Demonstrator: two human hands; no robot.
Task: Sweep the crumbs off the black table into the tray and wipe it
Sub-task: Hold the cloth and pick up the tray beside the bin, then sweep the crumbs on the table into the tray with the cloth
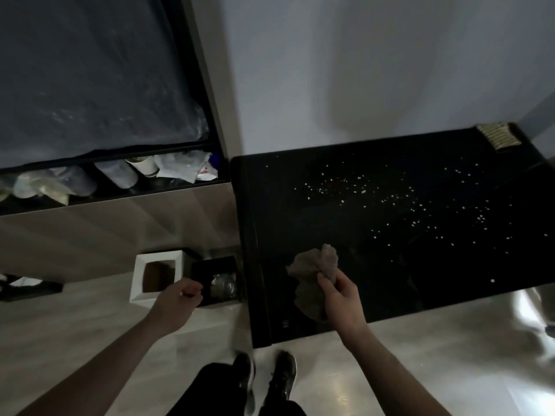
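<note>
Right hand (339, 298) is clutching a crumpled brown cloth (315, 265) over the black table (390, 280); crumbs (390, 199) are lying far-right of it. Left hand (180, 298) is curling at the black tray (210, 270), grip unclear.

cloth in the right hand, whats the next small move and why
Probably carry the crumpled cloth, pinched in the right hand, up and to the right, onto the far side of the crumbs, to sweep them back. They lie scattered over the far right of the black table, and the cloth sits at the near left. The left hand is down at the black tray.
</note>
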